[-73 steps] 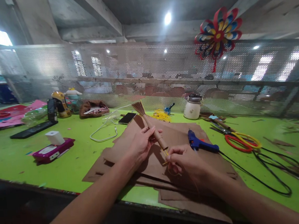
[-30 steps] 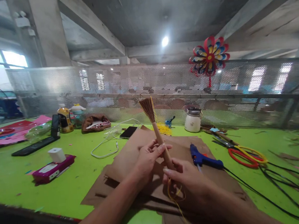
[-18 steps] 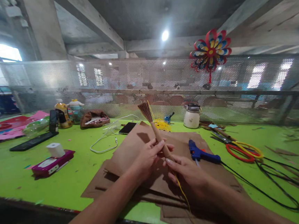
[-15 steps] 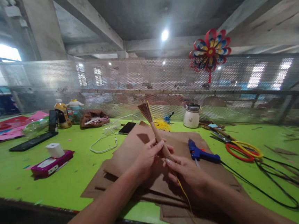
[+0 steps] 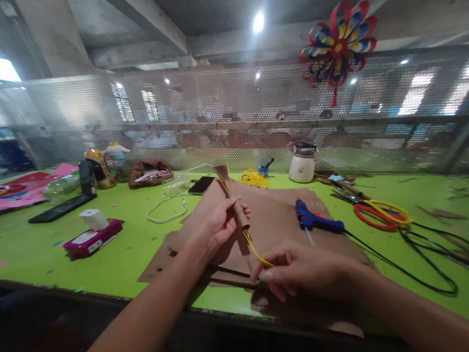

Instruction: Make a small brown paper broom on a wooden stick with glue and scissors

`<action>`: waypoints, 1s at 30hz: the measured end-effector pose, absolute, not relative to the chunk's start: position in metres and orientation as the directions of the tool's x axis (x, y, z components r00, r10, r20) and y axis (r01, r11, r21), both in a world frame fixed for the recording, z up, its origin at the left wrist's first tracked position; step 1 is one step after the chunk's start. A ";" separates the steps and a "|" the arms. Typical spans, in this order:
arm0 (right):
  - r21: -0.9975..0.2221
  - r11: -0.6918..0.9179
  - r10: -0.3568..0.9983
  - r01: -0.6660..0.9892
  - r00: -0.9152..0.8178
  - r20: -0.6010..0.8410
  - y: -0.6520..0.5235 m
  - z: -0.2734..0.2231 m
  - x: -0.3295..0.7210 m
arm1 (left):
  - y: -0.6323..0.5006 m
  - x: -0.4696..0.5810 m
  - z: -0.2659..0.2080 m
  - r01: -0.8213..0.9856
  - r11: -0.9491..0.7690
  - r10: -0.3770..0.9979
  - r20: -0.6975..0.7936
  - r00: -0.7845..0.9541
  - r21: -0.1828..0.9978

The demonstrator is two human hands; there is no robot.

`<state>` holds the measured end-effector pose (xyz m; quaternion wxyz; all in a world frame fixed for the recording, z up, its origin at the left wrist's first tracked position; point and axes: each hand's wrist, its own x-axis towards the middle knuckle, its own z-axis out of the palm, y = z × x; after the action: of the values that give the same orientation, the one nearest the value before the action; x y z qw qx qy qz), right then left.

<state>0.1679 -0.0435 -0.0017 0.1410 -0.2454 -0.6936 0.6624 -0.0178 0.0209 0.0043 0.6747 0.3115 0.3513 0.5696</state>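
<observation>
My left hand is closed round a rolled brown paper tube, which tilts up and away, its fringed end farthest from me. Yellow strings hang out of the tube's near end, and a bit of yellow shows by the fringe. Lower and to the right, my right hand pinches these strings between thumb and fingers. Beneath both hands lie stacked sheets of brown paper. A blue glue gun rests on the sheets, right of my hands.
Scissors with red and yellow handles and black cables lie at right. A white jug and a yellow string pile stand farther back. At left are a purple power strip, a phone and a white cable.
My right hand has left the tube and moved down, drawing the yellow strings out below it. The tube is lower and more of its near end shows. The camera view has tipped downward.
</observation>
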 end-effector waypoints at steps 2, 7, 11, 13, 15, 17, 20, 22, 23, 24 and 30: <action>-0.981 0.043 0.441 0.189 -0.885 -0.151 -0.046 0.002 0.173 | 0.019 -0.024 0.013 -0.541 0.149 0.989 -0.130 0.073 0.828; -0.952 0.217 0.624 0.215 -0.781 -0.034 -0.034 -0.007 0.175 | 0.002 -0.060 0.038 -0.379 -0.012 1.000 0.018 0.013 0.925; -0.905 0.317 0.663 0.284 -0.748 -0.002 -0.020 -0.019 0.174 | -0.019 -0.117 0.045 -0.171 -0.018 0.998 0.008 -0.058 0.985; -0.884 0.348 0.662 0.311 -0.749 -0.003 -0.017 -0.023 0.173 | -0.030 -0.149 0.042 -0.055 0.090 0.988 -0.096 -0.120 0.994; -0.863 0.389 0.650 0.322 -0.760 0.010 -0.015 -0.026 0.172 | -0.038 -0.177 0.036 0.028 0.211 0.965 -0.203 -0.168 0.977; -0.846 0.422 0.645 0.326 -0.763 0.027 -0.015 -0.028 0.171 | -0.041 -0.198 0.028 0.096 0.299 0.941 -0.277 -0.194 0.949; -0.830 0.450 0.653 0.331 -0.756 0.053 -0.015 -0.030 0.170 | -0.036 -0.212 0.015 0.197 0.338 0.921 -0.280 -0.272 0.920; -0.824 0.456 0.654 0.337 -0.754 0.054 -0.015 -0.030 0.170 | -0.029 -0.212 0.008 0.302 0.335 0.917 -0.234 -0.324 0.893; -0.819 0.461 0.654 0.341 -0.754 0.054 -0.015 -0.030 0.171 | -0.027 -0.210 0.005 0.345 0.328 0.914 -0.204 -0.350 0.879; -0.812 0.469 0.655 0.347 -0.754 0.056 -0.016 -0.030 0.171 | -0.024 -0.209 0.003 0.377 0.320 0.911 -0.174 -0.373 0.869; -0.746 0.555 0.639 0.367 -0.763 0.100 -0.018 -0.022 0.173 | -0.013 -0.209 0.002 0.778 0.378 0.901 -0.006 -0.434 0.502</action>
<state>0.1727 -0.0176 -0.0223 0.1834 -0.2917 -0.8626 0.3704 -0.2092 -0.0127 0.0018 0.1406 0.5130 0.8182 0.2184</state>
